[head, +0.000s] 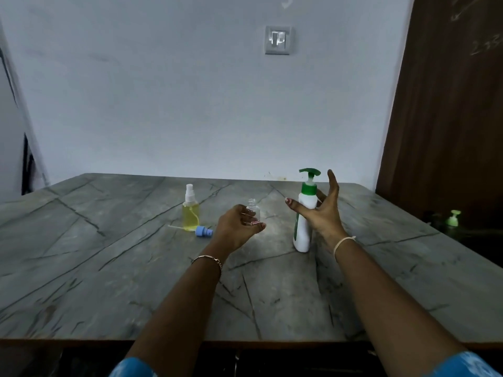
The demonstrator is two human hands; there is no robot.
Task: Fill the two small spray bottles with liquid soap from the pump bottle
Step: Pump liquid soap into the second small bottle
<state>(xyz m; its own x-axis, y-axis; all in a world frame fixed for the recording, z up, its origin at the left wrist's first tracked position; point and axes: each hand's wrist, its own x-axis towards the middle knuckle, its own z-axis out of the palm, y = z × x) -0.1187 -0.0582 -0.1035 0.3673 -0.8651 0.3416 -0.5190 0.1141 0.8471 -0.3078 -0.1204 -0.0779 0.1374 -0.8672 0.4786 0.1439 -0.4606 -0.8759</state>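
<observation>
Two hands reach out over a grey, dark-veined table (109,268) pushed against a pale wall (163,104).
The left hand (236,227) curls its fingers round the uncapped, empty spray bottle (253,209) near the middle of the table. The right hand (322,213) is spread wide with straight fingers about the white pump bottle (302,238), which stands on the surface; whether the palm touches it cannot be told. To the left stands the filled spray bottle (190,213) with yellow liquid inside and its white sprayer on, and a blue spray cap (202,231) lies just beside its base. A light switch (278,40) sits high on the wall. A brown door (449,104) closes the right side, with a small green pump top (454,217) in the shadow below it, beyond the table's edge.
</observation>
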